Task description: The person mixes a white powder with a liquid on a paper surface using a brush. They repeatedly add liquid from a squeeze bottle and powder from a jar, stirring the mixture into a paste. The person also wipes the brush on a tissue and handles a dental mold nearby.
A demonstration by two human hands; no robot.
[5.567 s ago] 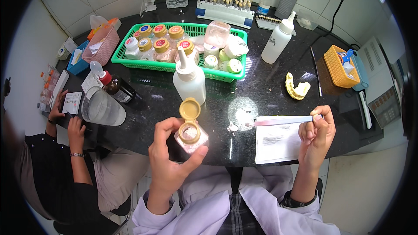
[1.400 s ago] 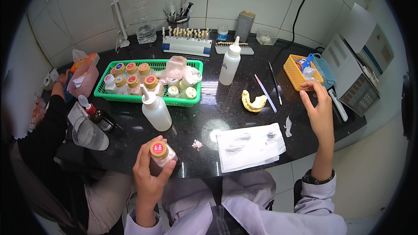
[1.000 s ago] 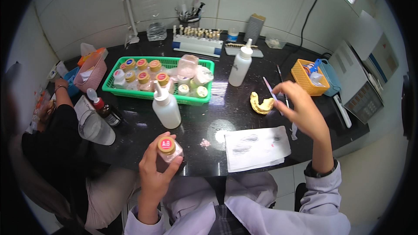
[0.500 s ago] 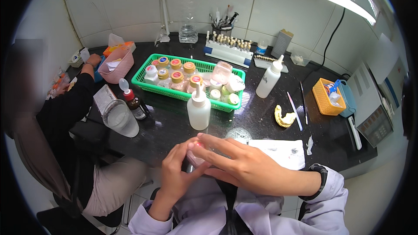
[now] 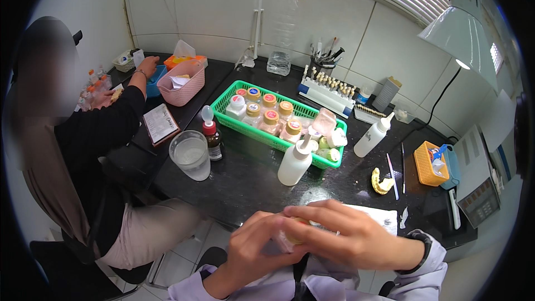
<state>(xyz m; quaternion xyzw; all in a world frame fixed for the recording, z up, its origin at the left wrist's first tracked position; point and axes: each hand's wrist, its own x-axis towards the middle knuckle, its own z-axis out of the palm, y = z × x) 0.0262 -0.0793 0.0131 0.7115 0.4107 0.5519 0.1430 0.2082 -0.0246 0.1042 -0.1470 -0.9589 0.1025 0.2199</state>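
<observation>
Close to my body, off the table's front edge, my left hand [image 5: 249, 248] is wrapped round a small pinkish jar [image 5: 285, 242]. My right hand [image 5: 348, 233] reaches across it, fingers curled over the jar's top, where a bit of yellowish lid shows. Most of the jar is hidden behind my fingers. Just beyond my hands stands a white squeeze bottle [image 5: 294, 167] with a nozzle. Behind that, a green basket [image 5: 251, 128] holds several similar jars [image 5: 270, 121] with gold lids, plus white-capped containers. Partly under my right hand's far side lies a white paper towel [image 5: 384, 218].
A cup [image 5: 190, 156] and a red-collared dropper bottle [image 5: 213, 142] stand left. Farther right are another squeeze bottle [image 5: 372, 138], a yellowish dental cast [image 5: 382, 181], thin brushes and a yellow basket [image 5: 430, 164]. A co-worker [image 5: 83, 150] sits at left. A lamp [image 5: 465, 36] overhangs the right.
My view has swung left, shifting the scene rightward. Both hands stay on the jar; its red-marked top has given way to a glimpse of yellowish lid between my fingers.
</observation>
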